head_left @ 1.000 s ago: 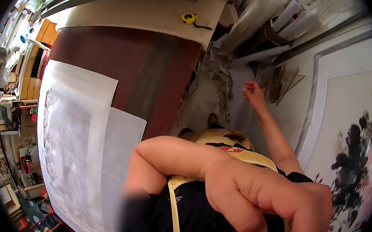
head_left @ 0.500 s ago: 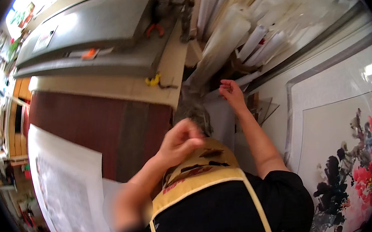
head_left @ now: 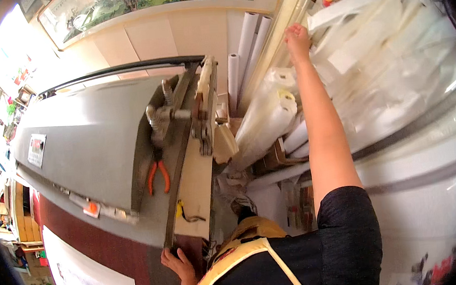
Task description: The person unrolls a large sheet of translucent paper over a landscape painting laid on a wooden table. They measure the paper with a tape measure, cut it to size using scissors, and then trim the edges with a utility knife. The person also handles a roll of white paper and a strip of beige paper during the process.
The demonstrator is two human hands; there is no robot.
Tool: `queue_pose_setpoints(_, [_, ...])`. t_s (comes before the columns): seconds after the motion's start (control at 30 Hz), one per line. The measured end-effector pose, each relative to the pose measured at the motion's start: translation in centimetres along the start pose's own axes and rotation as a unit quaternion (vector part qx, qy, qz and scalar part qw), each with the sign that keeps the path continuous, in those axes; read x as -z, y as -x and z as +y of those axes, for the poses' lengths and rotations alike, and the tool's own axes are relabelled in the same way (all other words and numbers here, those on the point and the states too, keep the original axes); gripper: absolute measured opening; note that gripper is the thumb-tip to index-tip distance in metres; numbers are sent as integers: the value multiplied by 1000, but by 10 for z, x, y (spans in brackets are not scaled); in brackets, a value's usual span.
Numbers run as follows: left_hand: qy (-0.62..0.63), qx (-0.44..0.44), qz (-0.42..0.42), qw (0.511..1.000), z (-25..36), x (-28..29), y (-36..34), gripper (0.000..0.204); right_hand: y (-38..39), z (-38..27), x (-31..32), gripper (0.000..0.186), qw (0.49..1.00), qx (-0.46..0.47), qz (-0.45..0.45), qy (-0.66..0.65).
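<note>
My left hand (head_left: 179, 263) rests at the lower edge of the grey machine (head_left: 75, 134), near the corner of the maroon board (head_left: 152, 268), fingers apart. My right hand (head_left: 297, 38) is raised at the upper right, fingers curled at long cream strips (head_left: 279, 51) and crumpled translucent sheeting (head_left: 366, 49); what it grips, if anything, is unclear. Orange-handled pliers (head_left: 158, 178) lie on the machine, and a small yellow tape measure (head_left: 182, 209) lies on the pale strip (head_left: 194, 189) beside it.
Several wrapped rolls (head_left: 264, 123) and white tubes (head_left: 252, 42) stand between the machine and me. A landscape painting (head_left: 145, 0) hangs behind. White paper (head_left: 93, 279) lies on the maroon board at lower left; a cluttered bright workspace (head_left: 2, 108) is at far left.
My view has swung up toward the machine and wall. My right arm has reached forward and upward into the rolls and strips. My left hand has lowered to the machine's edge.
</note>
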State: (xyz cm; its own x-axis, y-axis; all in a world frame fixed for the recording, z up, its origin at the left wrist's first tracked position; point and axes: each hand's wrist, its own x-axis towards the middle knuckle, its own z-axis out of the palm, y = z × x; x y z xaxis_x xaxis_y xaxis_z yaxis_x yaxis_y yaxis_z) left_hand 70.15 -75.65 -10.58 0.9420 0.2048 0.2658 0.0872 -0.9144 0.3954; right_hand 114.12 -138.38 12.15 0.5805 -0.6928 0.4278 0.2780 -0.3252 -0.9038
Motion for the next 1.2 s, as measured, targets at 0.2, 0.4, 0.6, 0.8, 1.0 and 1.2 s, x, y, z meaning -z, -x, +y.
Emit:
queue_pose_setpoints(0.2, [-209, 123, 31, 970, -57, -92, 46, 66, -138, 61, -35, 70, 984, -5, 66, 163])
queue_pose_setpoints(0.4, [-132, 271, -72, 951, 33, -50, -12, 68, -207, 95, -36, 60, 947, -13, 93, 306])
queue_pose_setpoints(0.6, [-236, 137, 52, 961, 60, -47, -18, 65, -198, 90, -54, 55, 934, -28, 95, 344])
queue_pose_setpoints(0.8, [-231, 223, -20, 947, 28, -62, 8, 62, -175, 81, -78, 34, 940, 21, 151, 305])
queue_pose_setpoints(1.0, [-198, 215, -40, 956, 34, -56, 6, 60, -144, 91, -57, 61, 993, 92, -69, 7])
queue_pose_setpoints(1.2, [-164, 296, -170, 925, 59, -33, -20, 51, -96, 36, -71, 98, 885, -81, -297, -349])
